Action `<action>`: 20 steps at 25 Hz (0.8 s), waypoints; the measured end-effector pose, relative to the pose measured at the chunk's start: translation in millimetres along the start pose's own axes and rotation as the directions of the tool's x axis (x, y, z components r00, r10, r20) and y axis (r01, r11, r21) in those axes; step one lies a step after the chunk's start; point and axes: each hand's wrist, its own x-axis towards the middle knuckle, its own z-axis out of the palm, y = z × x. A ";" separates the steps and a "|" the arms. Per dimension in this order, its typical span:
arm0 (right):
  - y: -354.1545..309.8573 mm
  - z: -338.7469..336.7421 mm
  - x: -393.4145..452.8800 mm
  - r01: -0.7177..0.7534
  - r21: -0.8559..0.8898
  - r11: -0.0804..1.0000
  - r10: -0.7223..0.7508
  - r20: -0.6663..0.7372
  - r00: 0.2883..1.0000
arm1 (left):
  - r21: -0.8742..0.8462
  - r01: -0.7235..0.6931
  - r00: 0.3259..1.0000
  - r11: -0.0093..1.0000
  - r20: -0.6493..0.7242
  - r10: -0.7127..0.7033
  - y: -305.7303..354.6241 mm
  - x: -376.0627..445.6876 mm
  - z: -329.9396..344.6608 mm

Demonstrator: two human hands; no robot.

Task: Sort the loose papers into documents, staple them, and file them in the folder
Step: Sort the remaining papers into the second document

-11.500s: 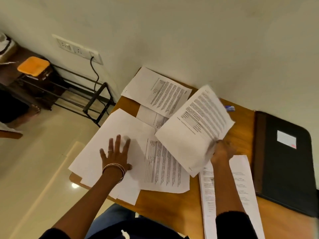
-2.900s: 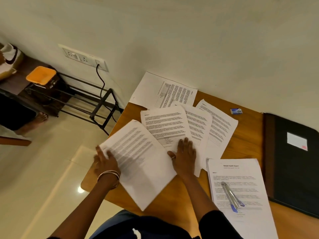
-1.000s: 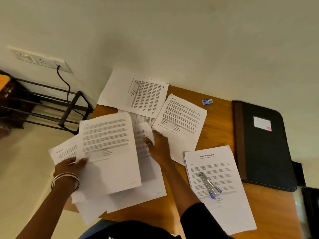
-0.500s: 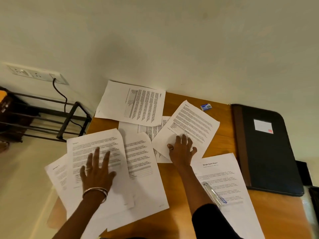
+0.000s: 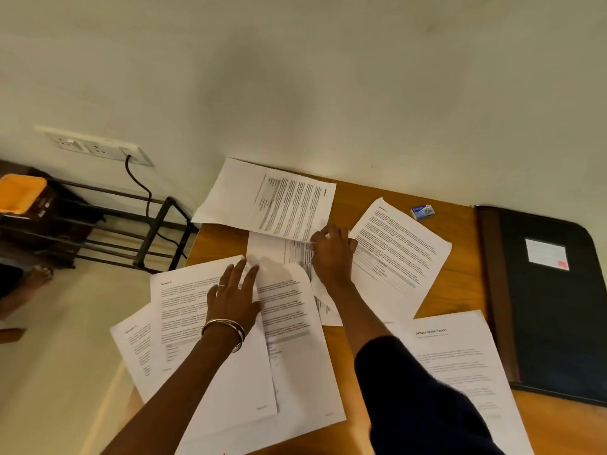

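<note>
White sheets (image 5: 210, 326) lower left, pinned under left hand (image 5: 235, 297), fingers straight. Right hand (image 5: 331, 254) mid-frame, fingertips curled, pinching half-buried page (image 5: 279, 251).

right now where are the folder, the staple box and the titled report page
folder (image 5: 545, 323): head view, black cover
staple box (image 5: 423, 211): head view, top face
report page (image 5: 460, 343): head view, upper part under the title

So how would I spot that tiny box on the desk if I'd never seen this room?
Start at the black folder lying at the right end of the wooden desk. Look just left of its far corner, close to the wall: the small box sits there alone on bare wood. It is blue and white, the only coloured thing among white sheets.
</note>
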 end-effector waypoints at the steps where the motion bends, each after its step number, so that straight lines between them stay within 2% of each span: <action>1: -7.0 -3.2 -6.6 0.093 0.065 0.994 -0.087 -0.087 0.992 | -0.008 -0.020 0.998 1.000 -0.057 0.019 0.1 7.1 -4.1; 4: -30.2 -15.9 -48.1 0.409 0.134 0.903 -0.381 -0.192 0.904 | -0.012 -0.028 0.962 1.000 -0.273 0.024 5.5 25.4 -16.3; 6: -25.5 -19.1 -77.8 0.478 0.168 0.862 -0.453 -0.166 0.876 | 0.027 0.044 0.923 0.999 -0.385 -0.030 3.5 27.8 -21.5; 7: -13.9 -16.5 -89.3 0.444 0.170 0.880 -0.429 -0.121 0.895 | 0.080 0.052 0.914 0.995 -0.405 -0.015 0.3 26.2 -23.3; 8: 0.4 -15.0 -97.8 0.348 0.193 0.917 -0.347 -0.041 0.937 | 0.176 0.005 0.915 0.984 -0.397 0.066 -4.4 23.1 -22.7; 10: 30.2 -13.9 -104.4 0.093 0.223 0.970 -0.117 0.097 0.988 | 0.372 -0.238 0.891 0.897 -0.284 0.354 -14.1 12.8 -10.5; 11: 41.7 -13.8 -103.5 0.027 0.202 0.979 -0.049 0.106 0.993 | 0.410 -0.375 0.854 0.831 -0.195 0.482 -15.8 6.0 -2.2; 13: 57.1 -13.1 -96.4 -0.017 0.106 0.994 0.011 0.057 0.998 | 0.316 -0.584 0.787 0.748 -0.007 0.617 -8.3 -7.3 9.3; 14: 61.0 -14.2 -90.4 -0.062 0.091 0.994 0.057 0.050 0.997 | 0.226 -0.628 0.774 0.745 0.079 0.629 -2.9 -12.0 14.0; 16: 65.2 -15.3 -78.8 -0.157 0.081 0.984 0.153 0.053 0.987 | 0.120 -0.609 0.791 0.784 0.156 0.591 4.1 -18.3 22.6; 18: 66.6 -16.1 -68.4 -0.229 0.086 0.970 0.220 0.100 0.970 | 0.172 -0.561 0.827 0.810 0.176 0.535 4.2 -19.8 28.2; 20: 67.6 -15.7 -60.7 -0.228 0.072 0.971 0.217 0.129 0.968 | 0.230 -0.539 0.841 0.810 0.206 0.501 2.2 -20.9 30.9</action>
